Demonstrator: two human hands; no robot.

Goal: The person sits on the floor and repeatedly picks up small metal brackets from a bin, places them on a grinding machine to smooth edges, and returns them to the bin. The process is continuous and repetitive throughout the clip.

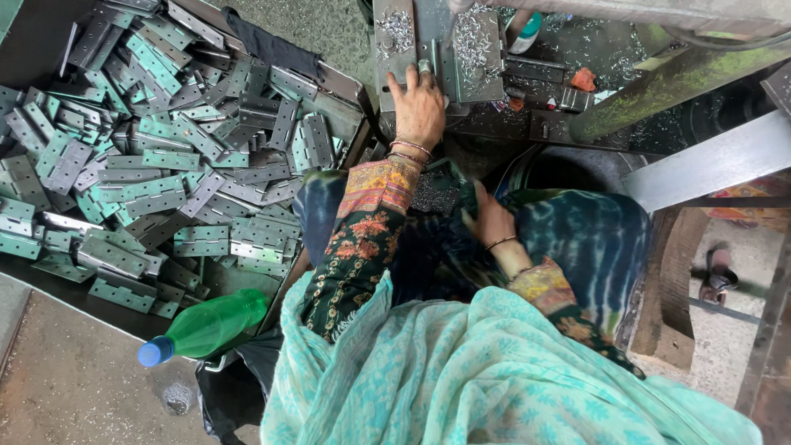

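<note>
Head view: your left hand [420,103] presses a hinge [428,70] flat, unclenched, beside sharp swarf [476,41] that could cut; right hand [488,218] grip unclear.

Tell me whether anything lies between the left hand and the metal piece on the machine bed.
Nothing visible does. The left hand already rests on the metal piece on the machine bed, fingers on it. Metal shavings lie beside it, not between.

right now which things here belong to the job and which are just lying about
In the job: left hand on the metal plate; right hand in the lap; hinge pile.
Lying about: green bottle; sandal; dark cloth.
</note>
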